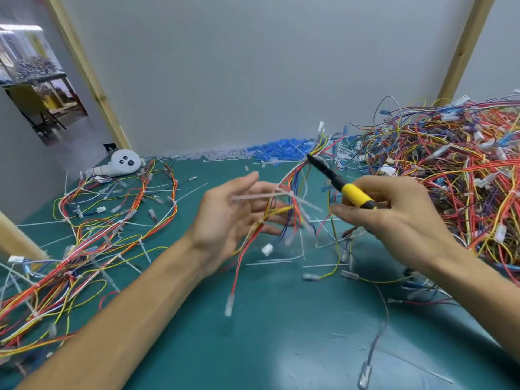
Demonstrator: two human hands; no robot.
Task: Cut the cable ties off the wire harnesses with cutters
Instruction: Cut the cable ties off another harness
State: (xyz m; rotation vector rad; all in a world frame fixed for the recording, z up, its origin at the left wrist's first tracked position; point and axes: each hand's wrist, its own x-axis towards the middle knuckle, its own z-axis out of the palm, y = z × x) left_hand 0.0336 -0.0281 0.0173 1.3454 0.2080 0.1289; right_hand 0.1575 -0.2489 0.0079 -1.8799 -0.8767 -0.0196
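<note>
Green mat [267,333] runs to a grey wall [253,66]. Left pile [84,249] and right pile [450,164] crowd the frame's sides; bottom centre lies open. Left hand [225,218] spread behind a harness [292,192]; right hand [394,215] grips cutters [357,195].

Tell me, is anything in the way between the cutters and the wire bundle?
Nothing visible is. The cutters in the right hand have their dark tip right at the wire harness, which hangs by the open left hand. Only the harness's own loose wires crowd around the tip.
</note>
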